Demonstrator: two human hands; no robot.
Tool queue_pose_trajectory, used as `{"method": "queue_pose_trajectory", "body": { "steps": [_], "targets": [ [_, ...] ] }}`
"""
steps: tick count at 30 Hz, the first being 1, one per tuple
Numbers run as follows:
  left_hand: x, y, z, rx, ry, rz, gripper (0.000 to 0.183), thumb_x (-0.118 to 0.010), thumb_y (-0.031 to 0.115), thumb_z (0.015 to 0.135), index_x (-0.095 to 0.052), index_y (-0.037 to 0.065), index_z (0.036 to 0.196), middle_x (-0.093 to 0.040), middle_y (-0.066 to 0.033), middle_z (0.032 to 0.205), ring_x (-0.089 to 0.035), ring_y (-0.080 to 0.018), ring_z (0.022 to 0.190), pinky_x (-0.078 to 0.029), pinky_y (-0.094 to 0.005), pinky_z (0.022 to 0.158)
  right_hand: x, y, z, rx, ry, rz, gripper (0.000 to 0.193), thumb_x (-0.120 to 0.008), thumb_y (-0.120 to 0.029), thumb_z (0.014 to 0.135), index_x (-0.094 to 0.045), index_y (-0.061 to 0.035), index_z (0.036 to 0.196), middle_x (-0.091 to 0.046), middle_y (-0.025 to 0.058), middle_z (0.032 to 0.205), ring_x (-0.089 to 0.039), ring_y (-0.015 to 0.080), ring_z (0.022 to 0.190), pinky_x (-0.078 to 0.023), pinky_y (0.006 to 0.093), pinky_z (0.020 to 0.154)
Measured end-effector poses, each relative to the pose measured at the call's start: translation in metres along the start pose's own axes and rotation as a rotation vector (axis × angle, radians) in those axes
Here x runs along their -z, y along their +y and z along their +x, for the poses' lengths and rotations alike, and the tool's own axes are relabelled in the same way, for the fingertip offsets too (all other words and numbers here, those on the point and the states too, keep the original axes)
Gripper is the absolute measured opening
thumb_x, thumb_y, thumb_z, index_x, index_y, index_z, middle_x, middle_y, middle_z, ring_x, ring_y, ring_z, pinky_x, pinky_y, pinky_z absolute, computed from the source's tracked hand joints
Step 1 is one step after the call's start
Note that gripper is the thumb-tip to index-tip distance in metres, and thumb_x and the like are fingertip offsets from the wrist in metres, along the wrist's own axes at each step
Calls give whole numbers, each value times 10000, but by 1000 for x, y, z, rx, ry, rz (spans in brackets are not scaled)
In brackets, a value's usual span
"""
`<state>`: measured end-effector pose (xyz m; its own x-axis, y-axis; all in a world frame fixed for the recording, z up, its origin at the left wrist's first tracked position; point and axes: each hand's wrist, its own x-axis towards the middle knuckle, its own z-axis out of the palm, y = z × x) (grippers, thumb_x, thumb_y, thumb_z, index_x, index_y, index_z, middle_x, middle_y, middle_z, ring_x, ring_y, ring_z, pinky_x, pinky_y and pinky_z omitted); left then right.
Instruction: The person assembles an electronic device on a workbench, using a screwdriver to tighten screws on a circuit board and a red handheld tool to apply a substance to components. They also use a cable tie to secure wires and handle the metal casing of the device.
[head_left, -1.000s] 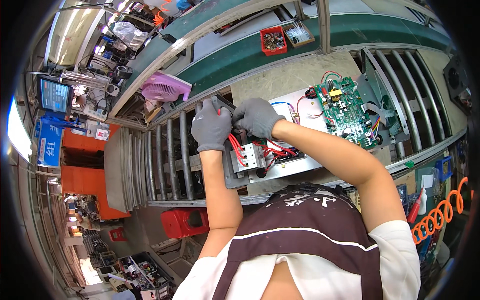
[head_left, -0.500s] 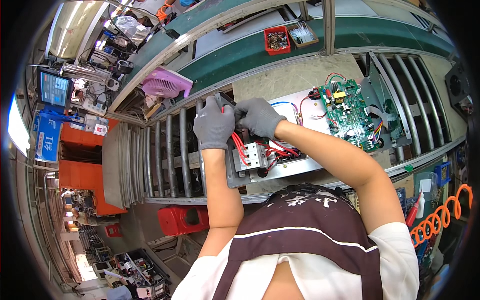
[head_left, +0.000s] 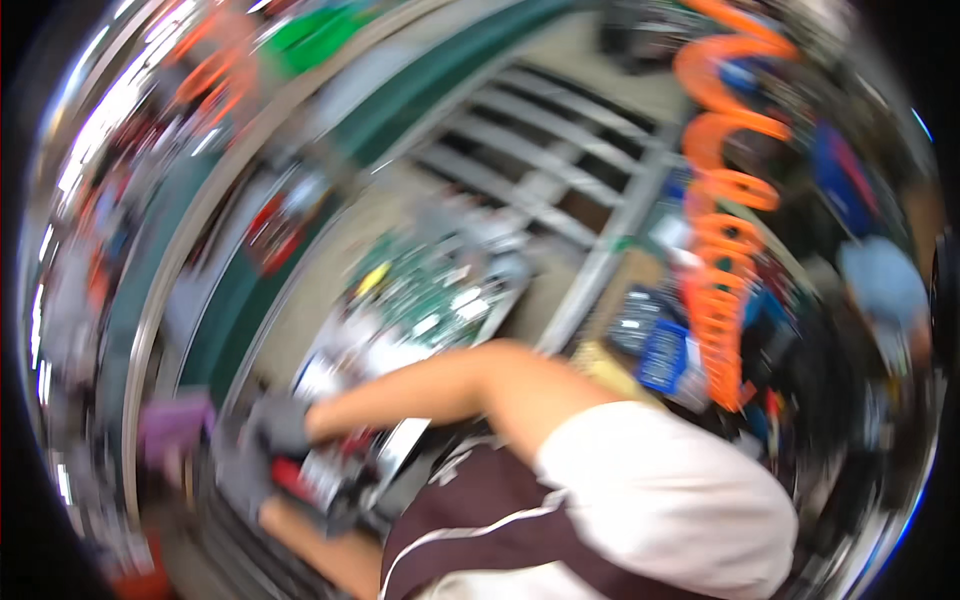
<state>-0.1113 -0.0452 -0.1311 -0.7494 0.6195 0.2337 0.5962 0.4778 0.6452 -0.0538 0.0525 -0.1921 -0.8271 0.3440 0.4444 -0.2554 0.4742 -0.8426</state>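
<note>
At seven o'clock, two grey-gloved hands are meeting over a red-wired component (head_left: 325, 480), its long axis seemingly running toward one o'clock. Right hand (head_left: 280, 425) is reaching in on a bent arm; left hand (head_left: 240, 480) is rising from below. Blur is hiding both grips.

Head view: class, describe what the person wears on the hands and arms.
Both hands wear grey work gloves: the right hand and the left hand. The forearms are bare below a short white sleeve on the right shoulder. A dark brown apron with thin white piping covers the chest. Motion blur hides finer glove detail.
</note>
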Motion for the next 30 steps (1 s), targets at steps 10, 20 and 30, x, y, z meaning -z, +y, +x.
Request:
{"method": "queue_pose_trajectory", "body": {
  "steps": [10,20,30],
  "targets": [
    [1,-11,9,30,53,683,455,-487,402,775,-616,36,1012,-623,-213,965,-581,-384,892,-440,-441,786,15,-13,-15,-22,-88,-327,235,-606,-275,663,-655,-46,681,-627,183,680,-626,372,688,-501,443,629],
    [6,-3,4,65,32,832,433,-549,401,694,-667,63,939,-642,-200,901,-609,-362,837,-470,-437,757,-3,2,-7,173,-168,-413,262,-548,-295,798,-668,-62,813,-638,197,746,-619,356,693,-464,464,606],
    [-3,9,6,51,51,835,430,-559,410,698,-670,63,927,-647,-193,883,-617,-356,813,-477,-435,731,-8,6,-2,32,-191,-396,296,-506,-321,821,-680,-84,848,-653,174,804,-627,341,729,-470,458,628]
  ]
}}
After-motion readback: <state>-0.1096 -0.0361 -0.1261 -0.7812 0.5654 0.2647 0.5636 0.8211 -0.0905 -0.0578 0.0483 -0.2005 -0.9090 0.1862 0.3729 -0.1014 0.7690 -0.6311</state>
